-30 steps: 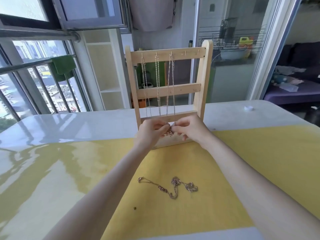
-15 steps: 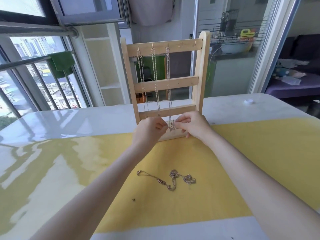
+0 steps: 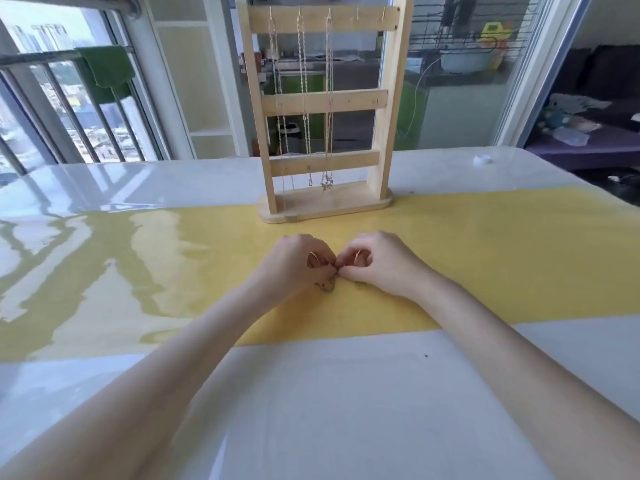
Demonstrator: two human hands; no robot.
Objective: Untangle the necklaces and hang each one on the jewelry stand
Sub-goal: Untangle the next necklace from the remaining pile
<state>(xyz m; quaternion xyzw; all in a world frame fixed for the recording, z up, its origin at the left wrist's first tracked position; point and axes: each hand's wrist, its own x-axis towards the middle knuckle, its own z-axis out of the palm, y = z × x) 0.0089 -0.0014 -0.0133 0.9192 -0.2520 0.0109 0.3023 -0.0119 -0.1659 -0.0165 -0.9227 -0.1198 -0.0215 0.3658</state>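
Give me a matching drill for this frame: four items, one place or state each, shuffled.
Items:
1. jewelry stand
2. tangled necklaces
3. green cloth
4. white cap

Places or states:
A. draped on the balcony railing
B. on the white tabletop, far right
C. upright at the yellow mat's far edge, three chains hanging
D. on the yellow mat, pinched by left hand and right hand

Pairs: 1-C, 2-D, 3-A, 4-B

Tangled chain (image 3: 327,286) mostly hidden under both hands – jewelry stand (image 3: 322,102) top cut off by the edge
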